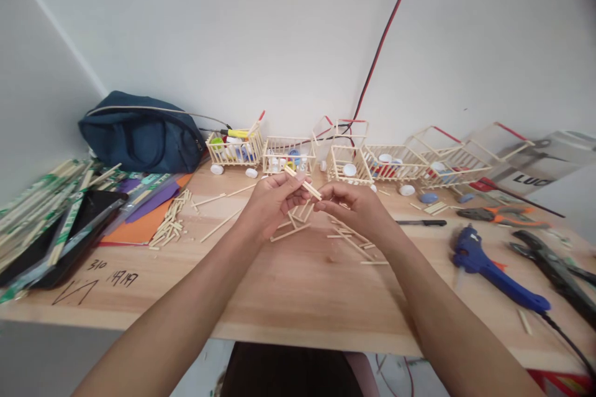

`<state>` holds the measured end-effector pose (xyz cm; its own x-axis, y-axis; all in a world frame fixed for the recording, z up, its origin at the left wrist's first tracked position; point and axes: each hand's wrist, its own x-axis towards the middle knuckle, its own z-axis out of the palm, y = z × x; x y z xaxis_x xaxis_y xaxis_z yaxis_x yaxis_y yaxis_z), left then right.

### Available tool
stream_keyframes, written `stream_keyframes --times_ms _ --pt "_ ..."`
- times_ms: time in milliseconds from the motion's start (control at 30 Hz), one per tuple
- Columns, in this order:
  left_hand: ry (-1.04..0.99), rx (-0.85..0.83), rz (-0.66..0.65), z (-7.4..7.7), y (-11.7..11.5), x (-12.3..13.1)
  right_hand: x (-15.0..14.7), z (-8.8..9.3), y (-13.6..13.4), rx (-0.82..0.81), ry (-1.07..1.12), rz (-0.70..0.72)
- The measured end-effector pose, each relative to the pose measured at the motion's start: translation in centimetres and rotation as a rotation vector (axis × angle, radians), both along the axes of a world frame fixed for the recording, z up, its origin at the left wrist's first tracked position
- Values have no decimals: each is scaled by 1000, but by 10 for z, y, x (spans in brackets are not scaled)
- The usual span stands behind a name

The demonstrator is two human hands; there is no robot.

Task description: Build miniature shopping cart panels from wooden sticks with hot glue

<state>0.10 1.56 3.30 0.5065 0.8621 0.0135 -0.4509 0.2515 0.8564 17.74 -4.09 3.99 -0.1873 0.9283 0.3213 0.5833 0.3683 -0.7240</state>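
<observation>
A few short pale wooden sticks [311,188] are held together above the middle of the table. My left hand [275,200] is closed around them, with their upper ends poking out past the thumb. At their lower right end, the fingertips of my right hand [350,203] pinch the sticks. Just under my hands lies a small frame of joined sticks [298,226], partly hidden. More loose sticks [356,243] are spread on the table below my right hand.
Small stick-built carts [235,147] with bottle-cap wheels line the wall. A blue bag [139,133], wrapped chopsticks [41,211] and a stick pile [168,223] are at left. A blue glue gun [493,273], orange-handled pliers [503,216] and a black pen [421,223] lie at right.
</observation>
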Motion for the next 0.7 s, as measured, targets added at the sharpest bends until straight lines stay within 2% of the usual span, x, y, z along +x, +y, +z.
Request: stream_keyframes --times_ms 300,567,700 --pt "145 112 -48 1 -2 2 0 3 -4 0 -35 14" --pt "231 184 -2 3 -3 0 3 0 -3 -65 -29 71" --pt "279 218 -64 3 -1 -3 5 0 -3 -117 -50 100"
